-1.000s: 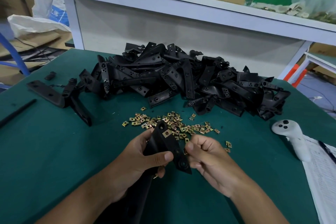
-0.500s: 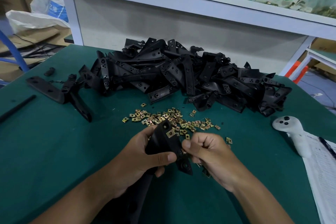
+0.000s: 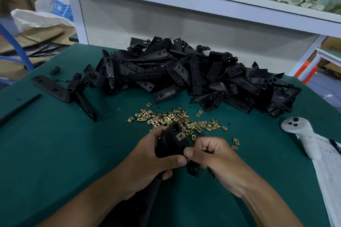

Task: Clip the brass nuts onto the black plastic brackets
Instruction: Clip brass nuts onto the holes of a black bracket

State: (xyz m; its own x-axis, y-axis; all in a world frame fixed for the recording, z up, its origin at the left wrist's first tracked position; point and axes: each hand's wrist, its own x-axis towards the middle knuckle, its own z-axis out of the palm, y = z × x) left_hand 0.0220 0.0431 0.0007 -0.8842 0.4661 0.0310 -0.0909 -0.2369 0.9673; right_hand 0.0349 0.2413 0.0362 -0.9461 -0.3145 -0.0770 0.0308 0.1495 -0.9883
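You are seated at a green table, looking down at both your hands, which meet just in front of you. Your left hand is wrapped around a black bracket, thumb pressed across its face and fingers curled behind, so the part stands tilted with its upper end pointing away from you. Holding it this way likely keeps the edge steady and facing your other hand. One brass nut is already clipped on near that upper end, beside a round hole.

Your right hand is curled into a loose fist against the bracket's right edge, thumb tip touching your left thumb. Its fingers look pinched together on something small, probably another nut being pushed onto the lower edge, but the nut itself is hidden, so this cannot be confirmed. The bracket's lower end pokes out beneath both hands.

Just beyond your hands lies a scatter of loose nuts, within easy reach for picking. Behind them sits a large heap of brackets still to be fitted. To the left, two brackets lie apart from the heap. At the right edge rests a white controller beside printed paper.
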